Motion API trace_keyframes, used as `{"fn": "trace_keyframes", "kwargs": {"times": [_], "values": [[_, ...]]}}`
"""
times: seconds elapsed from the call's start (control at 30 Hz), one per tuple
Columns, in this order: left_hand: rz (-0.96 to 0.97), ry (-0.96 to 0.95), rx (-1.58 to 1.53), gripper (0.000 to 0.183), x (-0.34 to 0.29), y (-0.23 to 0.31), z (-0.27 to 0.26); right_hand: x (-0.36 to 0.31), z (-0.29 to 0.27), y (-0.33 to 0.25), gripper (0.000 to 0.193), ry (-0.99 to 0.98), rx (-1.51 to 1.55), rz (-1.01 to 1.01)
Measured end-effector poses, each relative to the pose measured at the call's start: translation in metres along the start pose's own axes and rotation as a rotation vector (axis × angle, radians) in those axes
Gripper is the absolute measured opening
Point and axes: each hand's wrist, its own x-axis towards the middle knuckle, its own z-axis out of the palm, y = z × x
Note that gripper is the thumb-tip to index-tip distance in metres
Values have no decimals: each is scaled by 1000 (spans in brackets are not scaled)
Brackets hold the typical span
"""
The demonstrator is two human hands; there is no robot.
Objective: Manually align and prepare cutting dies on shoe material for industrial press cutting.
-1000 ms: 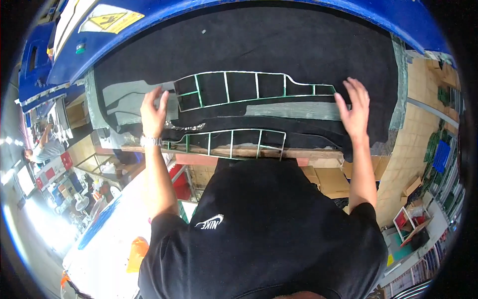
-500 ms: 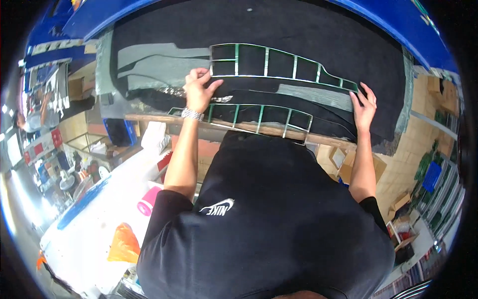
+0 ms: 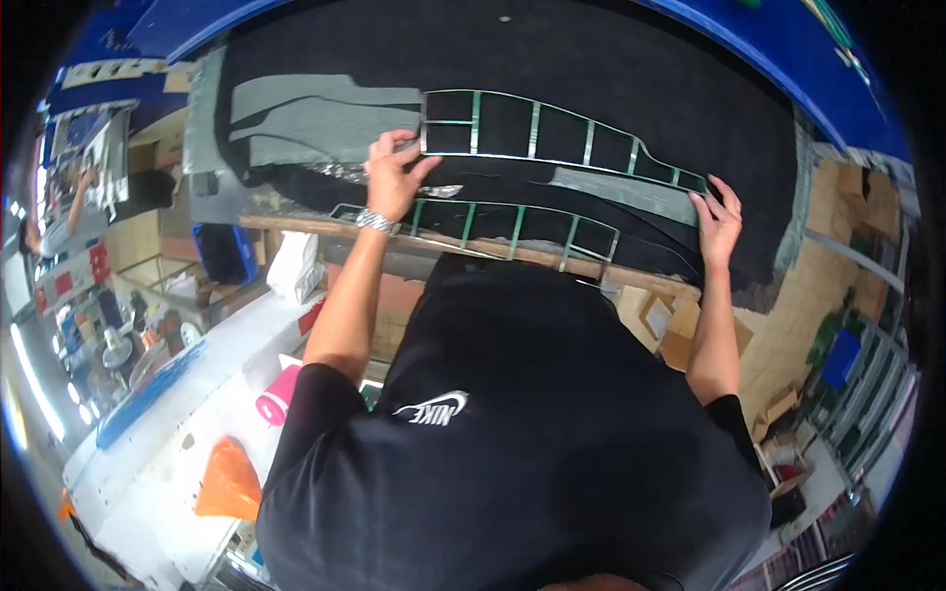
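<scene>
A long black panel with a green-edged grid frame [image 3: 552, 133] lies across a black mat [image 3: 591, 59] on the workbench. My left hand [image 3: 394, 175], with a metal watch on its wrist, grips the panel's left end. My right hand [image 3: 717, 219] holds the panel's narrow right tip, fingers stretched along it. A second, shorter green-framed panel [image 3: 493, 227] lies nearer me, along the bench's wooden front edge [image 3: 296, 225], between my arms. Grey felt pieces [image 3: 315, 118] lie just left of my left hand.
A blue machine frame [image 3: 788, 49] curves around the far side of the bench. To my left stands a white table [image 3: 197, 394] with an orange bag [image 3: 227, 483] and a pink roll [image 3: 278, 399]. Cardboard boxes [image 3: 867, 197] are stacked on the right.
My view has swung left, so the bench shifted right. Both hands went from lying flat on the fabric to taking the two ends of the upper framed panel.
</scene>
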Motion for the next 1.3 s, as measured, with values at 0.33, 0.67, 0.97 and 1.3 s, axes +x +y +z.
{"fn": "trace_keyframes", "kwargs": {"times": [0.33,0.67,0.97,1.3], "values": [[-11,-26,-67,26,0,-10,3,-9,7,1,23,65,-14,-12],[159,-252,-21,63,2,1,-27,-11,-8,4,29,17,0,21],[293,-685,305,100,-36,4,-65,-43,-33,-83,20,-15,217,158],[376,-612,152,75,-29,14,-70,-46,38,-191,84,-617,253,-285]]}}
